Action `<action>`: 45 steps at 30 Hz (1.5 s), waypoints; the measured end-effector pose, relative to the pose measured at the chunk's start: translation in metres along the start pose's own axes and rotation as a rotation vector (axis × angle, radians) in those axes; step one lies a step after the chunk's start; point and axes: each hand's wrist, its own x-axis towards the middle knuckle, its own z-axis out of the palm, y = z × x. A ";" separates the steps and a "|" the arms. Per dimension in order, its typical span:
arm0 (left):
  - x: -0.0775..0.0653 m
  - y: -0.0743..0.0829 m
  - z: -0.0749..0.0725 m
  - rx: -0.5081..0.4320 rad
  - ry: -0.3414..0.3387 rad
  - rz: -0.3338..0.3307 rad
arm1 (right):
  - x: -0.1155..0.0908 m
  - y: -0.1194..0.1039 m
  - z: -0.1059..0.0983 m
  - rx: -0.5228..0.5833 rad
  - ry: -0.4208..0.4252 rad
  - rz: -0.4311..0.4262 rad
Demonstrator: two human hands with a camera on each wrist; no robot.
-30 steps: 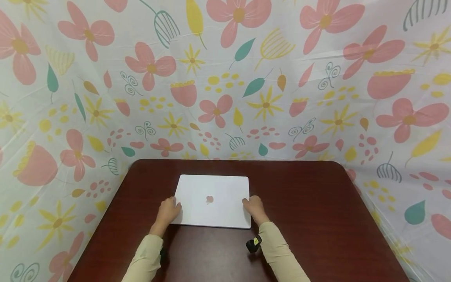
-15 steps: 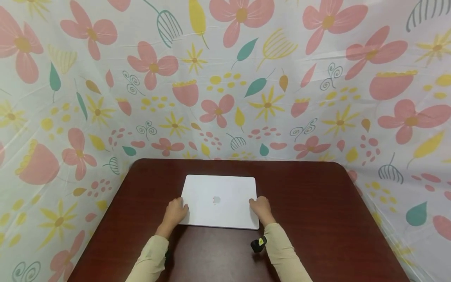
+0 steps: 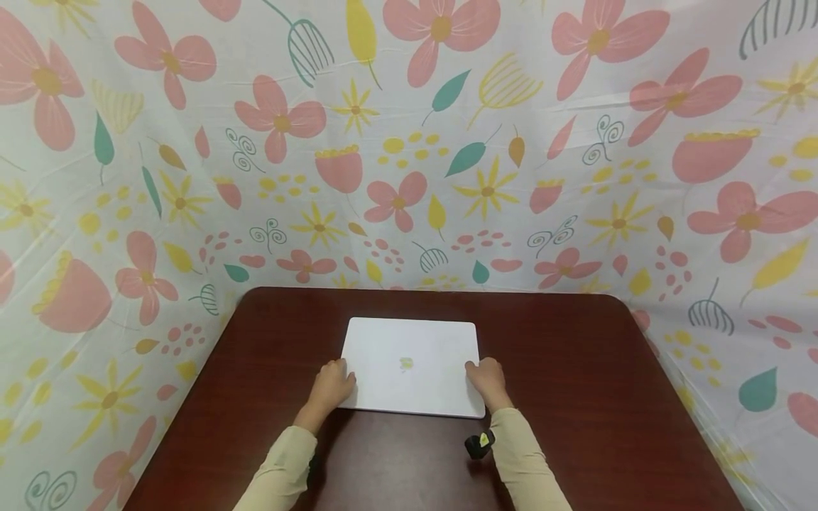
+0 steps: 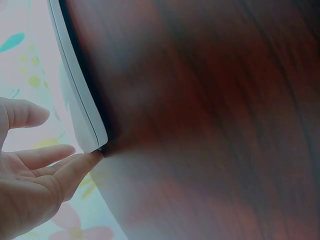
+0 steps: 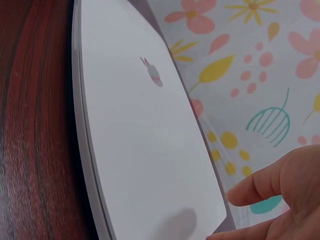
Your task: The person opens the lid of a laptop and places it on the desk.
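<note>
A silver laptop point(image 3: 410, 365) lies with its lid down on the table, an apple logo point(image 3: 405, 364) near its middle. My left hand point(image 3: 332, 387) holds its left side, thumb over the lid. In the left wrist view, the fingertips point(image 4: 95, 156) are at the lower edge of the laptop's corner point(image 4: 97, 142). On the opposite side, my right hand point(image 3: 488, 380) grips the laptop's right edge. Its thumb point(image 5: 255, 187) shows beside the lid point(image 5: 145, 140) in the right wrist view, and its other fingers are mostly out of frame.
The dark red-brown wooden table point(image 3: 575, 369) has rounded far corners. A floral cloth point(image 3: 396, 142) hangs behind it and along both sides. A small black device point(image 3: 479, 445) is by the right wrist at the cream sleeve point(image 3: 520, 454).
The laptop has moved steadily to the right across the table, with both hands keeping to its sides. The head view has shifted slightly.
</note>
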 end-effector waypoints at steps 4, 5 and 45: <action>-0.001 0.006 0.004 0.009 0.001 0.035 | 0.000 0.005 -0.005 -0.002 0.010 0.002; -0.001 0.007 0.004 0.012 0.000 0.044 | 0.000 0.006 -0.006 -0.005 0.013 0.002; -0.011 0.027 0.019 -0.002 0.042 0.134 | 0.000 0.027 -0.024 -0.019 0.024 -0.061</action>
